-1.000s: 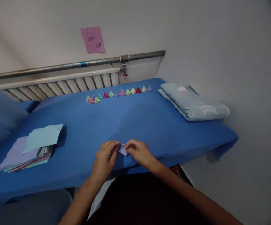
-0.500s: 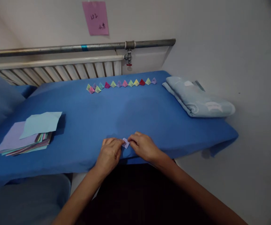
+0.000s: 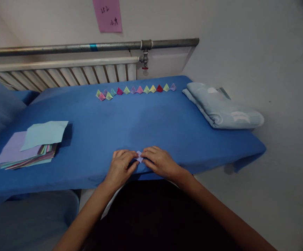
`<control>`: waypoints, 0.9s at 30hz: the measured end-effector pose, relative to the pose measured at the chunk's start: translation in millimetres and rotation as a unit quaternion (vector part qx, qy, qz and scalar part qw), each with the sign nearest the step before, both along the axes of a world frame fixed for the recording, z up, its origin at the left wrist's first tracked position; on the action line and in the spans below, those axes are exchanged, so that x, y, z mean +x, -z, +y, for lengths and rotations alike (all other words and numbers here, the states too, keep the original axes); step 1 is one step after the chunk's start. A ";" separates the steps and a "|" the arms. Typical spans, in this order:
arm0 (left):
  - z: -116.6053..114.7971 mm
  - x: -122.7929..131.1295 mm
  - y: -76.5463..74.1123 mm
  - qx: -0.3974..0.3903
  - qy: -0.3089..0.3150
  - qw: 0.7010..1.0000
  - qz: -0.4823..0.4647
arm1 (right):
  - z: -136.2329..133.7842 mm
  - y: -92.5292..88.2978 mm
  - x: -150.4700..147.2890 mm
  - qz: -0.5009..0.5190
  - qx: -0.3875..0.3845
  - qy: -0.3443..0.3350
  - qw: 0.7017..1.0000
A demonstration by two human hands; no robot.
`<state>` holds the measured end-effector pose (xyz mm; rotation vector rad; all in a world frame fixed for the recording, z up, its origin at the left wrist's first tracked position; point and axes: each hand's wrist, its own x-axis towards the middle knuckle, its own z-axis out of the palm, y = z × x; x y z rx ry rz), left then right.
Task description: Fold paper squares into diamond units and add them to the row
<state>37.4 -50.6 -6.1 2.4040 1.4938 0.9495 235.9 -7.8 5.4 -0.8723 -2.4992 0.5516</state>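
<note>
A small folded piece of lilac paper (image 3: 140, 157) is at the near edge of the blue-covered table (image 3: 101, 122). From the left, my left hand (image 3: 120, 167) pinches its side between thumb and fingers. My right hand (image 3: 160, 161) grips the opposite side in the same way, so the fingertips hide parts of the paper. Farther back stands a row of small folded paper pieces (image 3: 140, 90) in several colours, with a few doubled up at the row's left end.
At the left lies a stack of coloured paper sheets (image 3: 10, 150), topped by a skewed light-blue sheet (image 3: 45, 134). A folded pale-blue blanket (image 3: 224, 108) rests at the right by the wall. Behind the table run a radiator (image 3: 88, 74) and a metal pipe (image 3: 62, 50).
The lilac paper has turned slightly and looks more diamond-shaped. My left thumb has moved apart from its fingers below, and both hands have closed in on the paper. The view has tilted slightly down.
</note>
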 end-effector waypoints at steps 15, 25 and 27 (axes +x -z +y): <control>-0.1 2.8 4.1 0.031 -0.007 0.999 0.009 | -0.2 9.1 0.8 -0.006 0.050 0.011 0.999; 1.2 8.5 1.3 0.012 -0.078 0.996 0.051 | 0.5 1.7 -7.9 0.007 -0.002 0.079 0.997; 0.9 11.4 -1.3 -0.014 -0.096 0.994 0.053 | 1.5 -0.7 -9.4 0.002 -0.019 0.088 0.996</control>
